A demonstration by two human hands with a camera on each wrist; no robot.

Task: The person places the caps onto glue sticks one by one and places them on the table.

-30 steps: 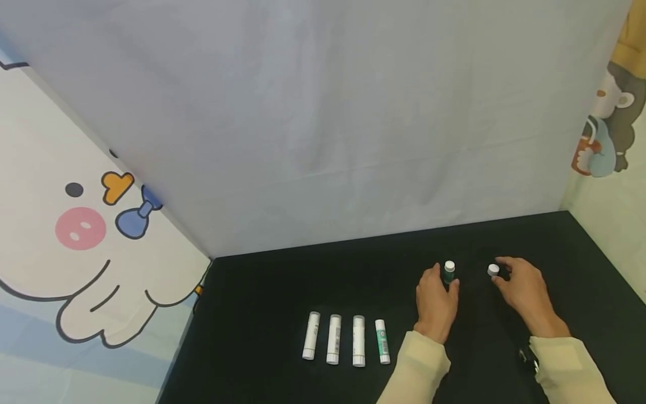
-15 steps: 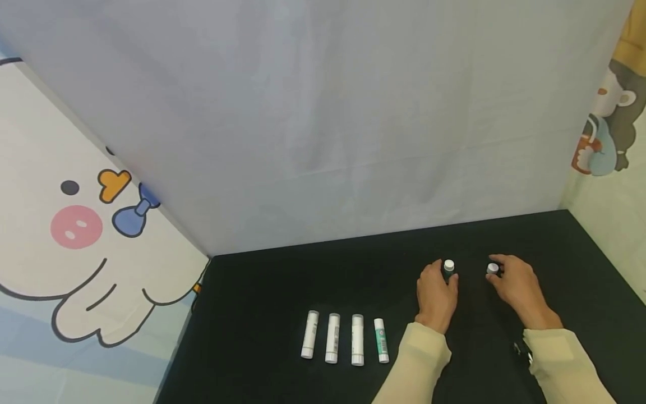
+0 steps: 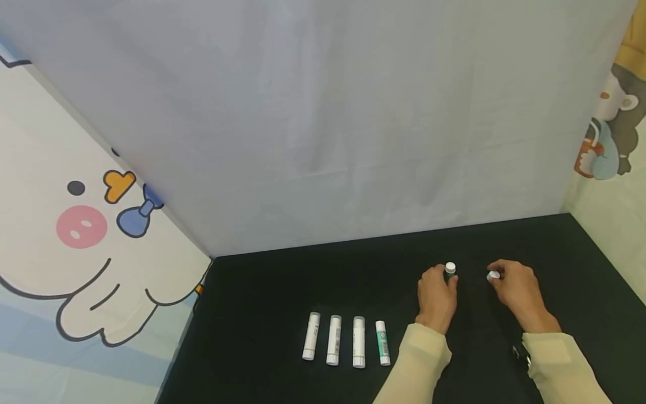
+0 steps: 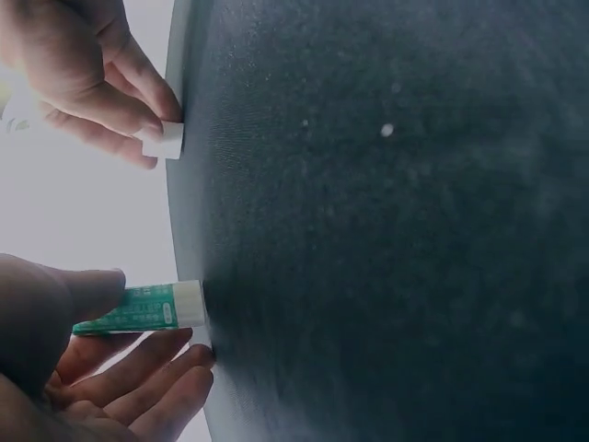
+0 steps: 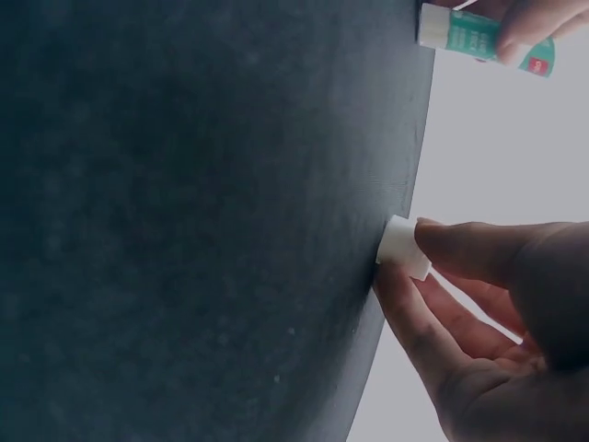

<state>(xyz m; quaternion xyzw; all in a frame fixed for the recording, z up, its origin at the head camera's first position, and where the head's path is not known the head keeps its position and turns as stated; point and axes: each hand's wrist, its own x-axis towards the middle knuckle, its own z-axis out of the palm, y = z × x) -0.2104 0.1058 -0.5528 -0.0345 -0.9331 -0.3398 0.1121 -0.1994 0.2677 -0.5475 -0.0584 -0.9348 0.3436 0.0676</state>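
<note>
My left hand (image 3: 435, 300) holds a short green glue stick (image 4: 138, 308) with its thumb and fingers. It stands upright at the right part of the black table, its white base at the surface. To the right, my right hand (image 3: 520, 292) pinches a small white cap (image 5: 403, 247) between thumb and fingertips. The cap is slightly tilted, close to the tabletop. In the left wrist view, the other hand and the white cap (image 4: 164, 141) show at the top left.
Left of my left arm lie three long white glue sticks (image 3: 333, 340) and a smaller green-and-white glue stick (image 3: 382, 343), side by side in a row. A grey-white cloth wall (image 3: 343, 140) rises behind the black table (image 3: 252, 314). Printed side panels flank it.
My right hand's fingers have drawn in around the white cap, which is now tilted. The left hand's thumb has closed in against the upright glue stick. The row of glue sticks stays put.
</note>
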